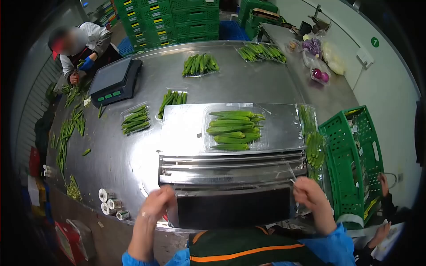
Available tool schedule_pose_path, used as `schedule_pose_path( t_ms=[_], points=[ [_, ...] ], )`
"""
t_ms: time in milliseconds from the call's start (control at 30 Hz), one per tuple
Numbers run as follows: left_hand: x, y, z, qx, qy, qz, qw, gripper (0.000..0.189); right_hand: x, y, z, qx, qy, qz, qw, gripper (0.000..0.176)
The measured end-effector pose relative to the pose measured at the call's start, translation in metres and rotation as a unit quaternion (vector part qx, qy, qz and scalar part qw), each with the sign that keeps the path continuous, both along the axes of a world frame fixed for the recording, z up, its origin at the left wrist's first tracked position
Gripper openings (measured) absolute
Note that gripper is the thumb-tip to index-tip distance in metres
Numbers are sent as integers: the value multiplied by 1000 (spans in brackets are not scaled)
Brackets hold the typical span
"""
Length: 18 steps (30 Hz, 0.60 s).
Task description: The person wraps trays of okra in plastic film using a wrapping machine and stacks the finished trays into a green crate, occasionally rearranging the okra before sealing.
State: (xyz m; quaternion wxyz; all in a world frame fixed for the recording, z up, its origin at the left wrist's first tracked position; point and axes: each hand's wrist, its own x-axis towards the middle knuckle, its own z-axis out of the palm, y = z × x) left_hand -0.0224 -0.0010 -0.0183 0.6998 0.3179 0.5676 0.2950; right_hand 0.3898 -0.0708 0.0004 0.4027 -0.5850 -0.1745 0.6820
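Note:
My left hand [157, 202] is closed at the left front corner of a wrapping machine [230, 177], its fingertips pinched at the edge of clear plastic film. At the right front corner my right hand [309, 193] is closed too, with a thin clear fold of the film [291, 172] rising from its fingers. Between my hands lies the machine's black plate [233, 208], in front of metal rollers [222, 167]. On the steel top behind the rollers, a clear tray holds several okra pods [235, 128], laid crosswise.
Okra trays [136, 119] stand around the steel table, beside a scale [114, 80] and label rolls [111, 204]. Loose okra [66, 137] lies left. A green crate [353, 159] leans at right; red onions [320, 75] lie behind. A co-worker [88, 44] handles okra at far left.

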Motion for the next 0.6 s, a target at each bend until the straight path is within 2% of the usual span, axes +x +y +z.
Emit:
schedule_pose_path(
  t_ms=[33,67,100,133,167,200,233,267,300,333,367,400,433,467,500,533,567,600],
  points=[
    [-15,-16,-7,-109,-214,26,970,24,6,-17,11,-20,152,4,988,28],
    [-16,-30,-13,-128,-421,37,897,31,14,-25,17,-37,299,8,953,27],
    [-2,-17,12,1,-428,-40,903,30,22,-13,16,92,421,59,900,27],
    [15,5,40,128,-426,-115,888,30,25,5,27,187,467,28,864,28],
    [27,33,56,196,-441,-78,873,37,26,26,40,274,519,-1,810,31],
    [39,63,59,191,-531,47,824,37,12,68,69,274,526,-103,799,33],
    [61,104,84,192,-497,74,843,34,10,114,76,338,452,-125,816,35],
    [87,140,94,273,-351,120,888,35,-10,155,82,368,396,-221,812,33],
    [90,192,53,420,-299,35,856,33,-28,192,78,411,54,-258,873,27],
    [103,220,20,456,-125,19,881,33,-15,236,29,518,-19,-162,840,23],
    [118,236,-5,473,52,6,879,33,-22,260,-1,514,-239,-112,817,21],
    [125,238,-26,467,173,-69,865,33,-22,272,-28,504,-564,49,652,21],
    [129,237,-42,448,291,-143,833,32,-27,276,-52,371,-653,229,620,23],
    [129,241,-51,450,285,-146,834,32,-33,269,-62,401,-555,243,687,26],
    [123,243,-63,405,199,-139,881,31,-27,269,-67,393,-557,245,690,26],
    [118,241,-76,349,111,-129,921,30,-26,260,-61,335,-376,199,841,28],
    [108,219,-18,161,-7,-205,966,39,-26,247,-52,253,-172,137,942,31],
    [98,210,-20,124,-81,-219,964,46,-26,235,-32,196,-64,116,972,37]
  ],
)
